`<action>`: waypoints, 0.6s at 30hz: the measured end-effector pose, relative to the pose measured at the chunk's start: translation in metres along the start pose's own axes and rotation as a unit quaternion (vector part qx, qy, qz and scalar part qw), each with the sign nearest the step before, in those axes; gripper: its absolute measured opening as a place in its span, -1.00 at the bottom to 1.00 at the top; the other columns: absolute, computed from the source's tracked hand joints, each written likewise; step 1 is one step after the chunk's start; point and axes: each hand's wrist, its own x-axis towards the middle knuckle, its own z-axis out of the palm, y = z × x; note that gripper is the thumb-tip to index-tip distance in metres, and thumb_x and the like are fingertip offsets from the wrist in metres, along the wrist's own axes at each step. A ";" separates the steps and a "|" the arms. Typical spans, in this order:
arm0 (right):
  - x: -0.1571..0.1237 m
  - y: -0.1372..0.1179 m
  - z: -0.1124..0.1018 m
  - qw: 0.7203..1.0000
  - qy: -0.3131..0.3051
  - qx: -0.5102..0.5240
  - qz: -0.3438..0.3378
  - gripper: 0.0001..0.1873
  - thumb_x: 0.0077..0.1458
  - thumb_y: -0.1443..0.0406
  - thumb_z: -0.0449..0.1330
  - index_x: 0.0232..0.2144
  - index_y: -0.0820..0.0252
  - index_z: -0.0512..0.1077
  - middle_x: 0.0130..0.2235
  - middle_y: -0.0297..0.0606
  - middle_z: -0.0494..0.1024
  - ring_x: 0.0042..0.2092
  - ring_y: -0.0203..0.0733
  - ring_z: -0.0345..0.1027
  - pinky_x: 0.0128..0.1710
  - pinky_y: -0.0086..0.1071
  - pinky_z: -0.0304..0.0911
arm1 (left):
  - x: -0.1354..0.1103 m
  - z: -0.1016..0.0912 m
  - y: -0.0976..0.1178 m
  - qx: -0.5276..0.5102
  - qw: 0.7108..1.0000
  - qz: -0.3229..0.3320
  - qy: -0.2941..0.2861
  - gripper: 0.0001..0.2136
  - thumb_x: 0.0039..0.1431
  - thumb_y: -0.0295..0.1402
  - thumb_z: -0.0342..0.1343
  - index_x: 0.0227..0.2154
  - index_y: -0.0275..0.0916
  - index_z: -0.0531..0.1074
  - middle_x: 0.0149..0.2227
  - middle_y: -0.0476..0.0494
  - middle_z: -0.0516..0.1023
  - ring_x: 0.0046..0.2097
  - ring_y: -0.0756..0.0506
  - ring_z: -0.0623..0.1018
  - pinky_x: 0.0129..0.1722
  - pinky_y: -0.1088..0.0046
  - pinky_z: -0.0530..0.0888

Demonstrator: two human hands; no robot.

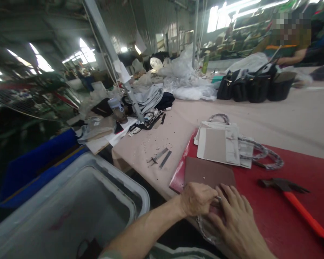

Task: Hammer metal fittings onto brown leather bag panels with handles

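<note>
My left hand (198, 199) is curled into a pinch at the near edge of a brown leather piece (208, 173) lying on a red mat (291, 216). It pinches a small metal ring (219, 199). My right hand (236, 223) lies beside it with fingers stretched flat, pressing on the leather and a braided strap (205, 230) that loops under both hands.
A hammer (294, 196) with an orange handle lies on the mat at right. A stack of pale panels (218, 144) with braided handles (261, 153) sits beyond. Metal strips (162, 157) lie on the cloth-covered table. A grey bin (78, 201) is at left. Black bags (256, 86) and a person (288, 43) are far right.
</note>
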 end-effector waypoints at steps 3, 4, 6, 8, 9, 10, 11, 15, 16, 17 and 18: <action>-0.002 -0.022 0.018 0.999 0.013 -0.041 -0.004 -0.38 0.22 0.11 0.09 0.26 0.22 0.25 0.25 0.10 0.38 0.27 0.31 0.24 0.18 0.25 0.19 | 0.011 -0.021 -0.020 -0.040 0.955 -0.248 0.155 -0.68 0.42 -0.29 -0.13 -0.34 -0.25 0.49 -0.40 -0.16 0.62 -0.36 -0.09 0.62 -0.31 0.43 0.53; -0.005 -0.023 0.019 0.999 0.010 -0.042 -0.002 -0.37 0.21 0.12 0.09 0.28 0.21 0.24 0.27 0.08 0.36 0.28 0.28 0.22 0.21 0.23 0.18 | 0.017 -0.033 -0.029 -0.025 0.918 -0.345 0.192 -0.65 0.43 -0.29 -0.15 -0.35 -0.27 0.49 -0.42 -0.15 0.60 -0.39 -0.08 0.61 -0.35 0.45 0.50; -0.009 -0.021 0.018 0.999 0.001 -0.038 0.005 -0.35 0.21 0.14 0.09 0.30 0.21 0.22 0.29 0.04 0.34 0.31 0.23 0.18 0.25 0.19 0.13 | 0.029 -0.060 -0.049 0.064 0.883 -0.438 0.156 -0.71 0.36 -0.28 -0.01 -0.42 -0.27 0.50 -0.44 -0.15 0.60 -0.35 -0.10 0.60 -0.31 0.44 0.46; -0.012 -0.018 0.017 0.999 -0.005 -0.035 0.013 -0.34 0.20 0.16 0.10 0.31 0.21 0.22 0.30 0.03 0.32 0.33 0.22 0.14 0.28 0.17 0.08 | 0.038 -0.083 -0.065 0.164 0.870 -0.457 0.090 -0.77 0.32 -0.28 0.07 -0.36 -0.26 0.55 -0.37 -0.19 0.63 -0.26 -0.16 0.61 -0.24 0.40 0.44; -0.012 -0.017 0.016 0.999 -0.006 -0.034 0.017 -0.34 0.20 0.16 0.10 0.31 0.22 0.21 0.30 0.03 0.32 0.34 0.21 0.13 0.29 0.17 0.06 | 0.040 -0.091 -0.070 0.200 0.867 -0.453 0.055 -0.78 0.32 -0.27 0.09 -0.34 -0.25 0.57 -0.34 -0.22 0.64 -0.22 -0.18 0.61 -0.21 0.37 0.44; -0.011 -0.016 0.016 0.999 -0.006 -0.033 0.018 -0.34 0.20 0.16 0.09 0.31 0.22 0.21 0.31 0.03 0.31 0.34 0.22 0.12 0.30 0.18 0.06 | 0.040 -0.096 -0.072 0.223 0.865 -0.448 0.027 -0.78 0.32 -0.26 0.10 -0.33 -0.24 0.58 -0.30 -0.25 0.65 -0.18 -0.20 0.62 -0.18 0.35 0.44; -0.010 -0.016 0.016 0.999 -0.004 -0.033 0.016 -0.34 0.21 0.16 0.09 0.32 0.22 0.20 0.30 0.04 0.31 0.34 0.23 0.12 0.29 0.19 0.06 | 0.038 -0.099 -0.072 0.236 0.865 -0.444 0.007 -0.77 0.33 -0.25 0.11 -0.33 -0.24 0.59 -0.26 -0.26 0.66 -0.15 -0.21 0.61 -0.14 0.34 0.44; 0.000 -0.021 0.008 1.000 0.013 -0.023 -0.016 -0.32 0.24 0.13 0.05 0.35 0.19 0.12 0.23 0.08 0.38 0.25 0.31 0.24 0.15 0.23 0.21 | 0.014 -0.092 -0.050 0.244 0.863 -0.442 0.000 -0.78 0.35 -0.29 0.09 -0.32 -0.22 0.60 -0.17 -0.23 0.63 -0.09 -0.18 0.59 -0.05 0.35 0.44; 0.001 -0.022 0.006 0.999 0.015 -0.017 -0.024 -0.32 0.25 0.13 0.04 0.36 0.17 0.10 0.18 0.09 0.41 0.19 0.33 0.29 0.08 0.21 0.27 | 0.005 -0.089 -0.041 0.242 0.862 -0.447 0.006 -0.78 0.36 -0.28 0.08 -0.32 -0.21 0.59 -0.18 -0.22 0.62 -0.10 -0.17 0.59 -0.05 0.35 0.45; 0.002 -0.022 0.004 0.999 0.014 -0.013 -0.027 -0.31 0.25 0.12 0.04 0.36 0.14 0.09 0.14 0.10 0.44 0.12 0.34 0.34 0.00 0.18 0.31 | -0.005 -0.085 -0.029 0.236 0.860 -0.453 0.015 -0.78 0.36 -0.27 0.08 -0.32 -0.21 0.58 -0.19 -0.20 0.61 -0.11 -0.16 0.58 -0.05 0.35 0.46; 0.001 -0.019 0.005 1.000 0.012 -0.012 -0.026 -0.31 0.24 0.11 0.05 0.36 0.10 0.10 0.10 0.10 0.46 0.05 0.35 0.38 -0.09 0.16 0.34 | -0.014 -0.082 -0.017 0.220 0.863 -0.454 0.032 -0.79 0.36 -0.28 0.09 -0.32 -0.21 0.57 -0.18 -0.21 0.60 -0.09 -0.17 0.57 -0.03 0.34 0.46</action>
